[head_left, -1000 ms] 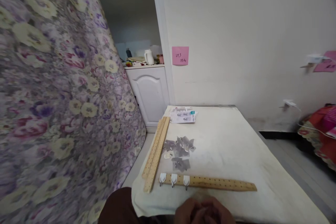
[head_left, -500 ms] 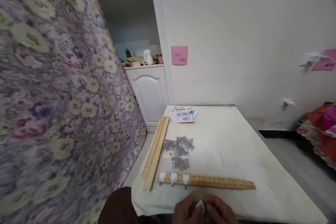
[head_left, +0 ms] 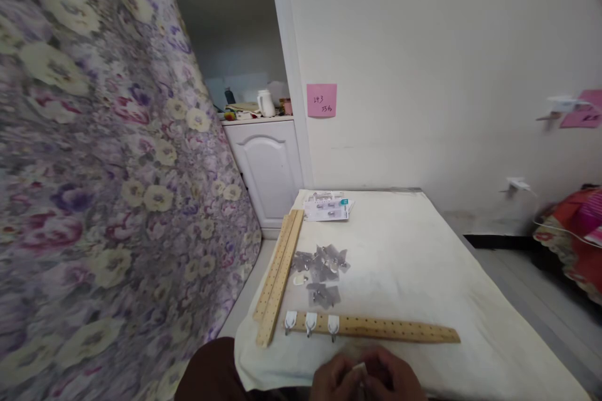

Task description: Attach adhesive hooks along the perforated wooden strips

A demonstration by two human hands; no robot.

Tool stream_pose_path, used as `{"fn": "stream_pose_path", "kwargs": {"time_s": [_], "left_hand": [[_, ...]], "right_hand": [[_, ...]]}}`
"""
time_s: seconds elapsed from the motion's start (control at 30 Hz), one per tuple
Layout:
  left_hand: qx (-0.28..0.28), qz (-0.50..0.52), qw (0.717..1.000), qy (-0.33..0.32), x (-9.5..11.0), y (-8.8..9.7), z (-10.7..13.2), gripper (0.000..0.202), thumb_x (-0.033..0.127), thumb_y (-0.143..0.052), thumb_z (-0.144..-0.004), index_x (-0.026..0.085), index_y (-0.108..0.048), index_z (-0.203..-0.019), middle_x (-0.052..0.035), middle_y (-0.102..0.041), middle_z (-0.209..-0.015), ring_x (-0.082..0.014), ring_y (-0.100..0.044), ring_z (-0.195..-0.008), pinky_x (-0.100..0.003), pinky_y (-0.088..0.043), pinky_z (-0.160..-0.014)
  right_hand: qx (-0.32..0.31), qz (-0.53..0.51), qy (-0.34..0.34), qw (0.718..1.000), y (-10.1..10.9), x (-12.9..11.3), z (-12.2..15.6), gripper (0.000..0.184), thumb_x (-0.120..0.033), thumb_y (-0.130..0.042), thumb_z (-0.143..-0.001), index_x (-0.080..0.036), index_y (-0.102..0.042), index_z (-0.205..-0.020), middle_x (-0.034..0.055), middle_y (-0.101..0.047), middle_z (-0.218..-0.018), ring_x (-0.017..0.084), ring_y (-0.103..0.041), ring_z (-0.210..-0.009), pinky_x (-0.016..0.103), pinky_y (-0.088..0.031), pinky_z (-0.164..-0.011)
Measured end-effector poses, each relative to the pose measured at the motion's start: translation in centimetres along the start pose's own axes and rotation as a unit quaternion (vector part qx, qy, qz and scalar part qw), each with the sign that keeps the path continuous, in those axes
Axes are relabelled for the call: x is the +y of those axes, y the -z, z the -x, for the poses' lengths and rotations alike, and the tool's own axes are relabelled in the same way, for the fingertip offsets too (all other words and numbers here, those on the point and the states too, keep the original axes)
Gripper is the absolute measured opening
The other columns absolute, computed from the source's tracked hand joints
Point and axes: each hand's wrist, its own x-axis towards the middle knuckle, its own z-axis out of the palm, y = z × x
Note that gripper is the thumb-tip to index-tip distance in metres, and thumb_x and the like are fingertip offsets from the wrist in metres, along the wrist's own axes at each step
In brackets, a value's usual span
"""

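At the table's near edge, my left hand (head_left: pixel 333 378) and my right hand (head_left: pixel 392 377) are close together, fingers pinched on a small white adhesive hook (head_left: pixel 359 368). Only its pale upper part shows; the rest is hidden by the fingers. Just beyond my hands lies a perforated wooden strip (head_left: pixel 395 328), set crosswise. Three white hooks with metal ends, a left one (head_left: pixel 291 320), a middle one (head_left: pixel 311 322) and a right one (head_left: pixel 333 326), sit along the strip's left part.
Several small clear packets (head_left: pixel 323 263) with metal bits lie mid-table, beside an off-white piece (head_left: pixel 300 279). Perforated wooden strips (head_left: pixel 280 276) lie along the left edge. Printed hook packages (head_left: pixel 327 208) are at the back. A floral curtain (head_left: pixel 117 169) hangs at left.
My hands have drawn slightly closer together around the white hook, and less of it shows between the fingers. The things on the table have stayed put.
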Motion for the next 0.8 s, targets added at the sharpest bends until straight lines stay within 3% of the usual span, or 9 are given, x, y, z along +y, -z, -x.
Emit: {"fn": "stream_pose_path", "kwargs": {"time_s": [0.17, 0.3, 0.43, 0.53, 0.8], "left_hand": [[-0.027, 0.125, 0.992, 0.001, -0.8, -0.8, -0.7, 0.05, 0.067, -0.067, -0.058, 0.018, -0.057, -0.066, 0.0056, -0.046, -0.055, -0.0118, -0.043, -0.057, -0.024, -0.034, -0.058], [-0.027, 0.136, 0.99, -0.021, -0.8, -0.9, -1.0, 0.049, 0.066, -0.067, -0.06, 0.018, -0.058, -0.06, 0.0047, -0.049, -0.055, -0.0122, -0.044, -0.06, -0.025, -0.037, -0.064], [-0.002, 0.158, 0.987, 0.016, -1.4, -0.9, -1.6, 0.052, 0.066, -0.069, -0.057, 0.016, -0.061, -0.068, 0.0055, -0.052, -0.053, -0.0095, -0.043, -0.052, -0.023, -0.032, -0.055], [0.022, 0.175, 0.983, 0.059, -2.1, -1.2, -2.3, 0.053, 0.068, -0.068, -0.055, 0.017, -0.056, -0.063, 0.0071, -0.05, -0.046, -0.0082, -0.041, -0.043, -0.022, -0.029, -0.047], [0.062, 0.287, 0.948, 0.121, -2.3, -2.6, -3.5, 0.052, 0.069, -0.067, -0.055, 0.02, -0.051, -0.065, 0.003, -0.061, -0.047, -0.0104, -0.048, -0.032, -0.023, -0.029, -0.038]], "right_hand": [[0.035, 0.048, 0.008, 0.998, 0.4, -0.4, -0.9, 0.023, -0.031, -0.06, -0.066, -0.022, -0.06, -0.086, -0.0042, -0.056, -0.057, 0.014, -0.049, -0.052, 0.023, -0.036, -0.052], [0.027, 0.101, 0.015, 0.994, 0.8, -1.3, -1.8, 0.016, -0.027, -0.055, -0.069, -0.021, -0.059, -0.083, -0.0028, -0.058, -0.061, 0.016, -0.054, -0.058, 0.025, -0.039, -0.057], [0.064, 0.203, 0.024, 0.977, 0.9, -2.7, -2.5, 0.007, -0.023, -0.055, -0.069, -0.021, -0.059, -0.074, -0.0009, -0.06, -0.063, 0.018, -0.056, -0.063, 0.027, -0.039, -0.061], [0.085, 0.261, 0.036, 0.961, 0.9, -3.5, -3.1, 0.007, -0.023, -0.053, -0.072, -0.021, -0.059, -0.071, 0.0019, -0.064, -0.068, 0.02, -0.059, -0.068, 0.029, -0.039, -0.064], [0.073, 0.334, 0.027, 0.939, 1.5, -3.3, -5.6, 0.011, -0.02, -0.051, -0.074, -0.021, -0.06, -0.067, 0.0007, -0.066, -0.066, 0.017, -0.059, -0.065, 0.025, -0.035, -0.061]]}}
